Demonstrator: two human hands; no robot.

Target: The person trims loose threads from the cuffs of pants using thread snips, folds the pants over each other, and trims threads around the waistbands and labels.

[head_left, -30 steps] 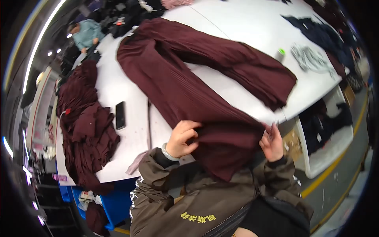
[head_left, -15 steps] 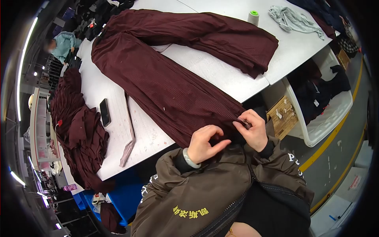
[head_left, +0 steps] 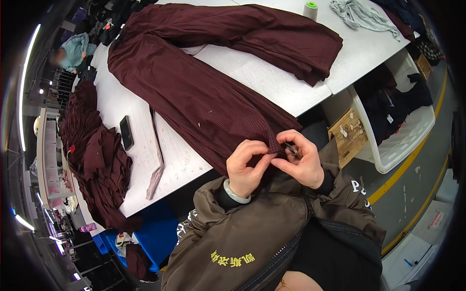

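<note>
A pair of dark maroon trousers (head_left: 204, 106) with a fine pattern lies spread on the white table, one leg reaching toward me. At that leg's hem, my left hand (head_left: 246, 167) pinches a fold of the cloth between thumb and fingers. Facing it, my right hand (head_left: 305, 160) is closed with its fingertips at the same fold. A small dark metal tool, apparently thread snips (head_left: 292, 150), sits inside the right fingers, mostly hidden by them.
Piled maroon garments (head_left: 99, 160) hang over the table's left side, near a black phone (head_left: 126, 132) and a fabric strip (head_left: 156, 177). A thread cone (head_left: 310, 10) and grey cloth (head_left: 359, 19) lie at the back. Right stands a white bin (head_left: 378, 160); a person (head_left: 75, 51) is far left.
My left hand has gone from spread fingers to pinching the hem. My right hand has shifted slightly left, and a fold of the leg is now raised between both hands.
</note>
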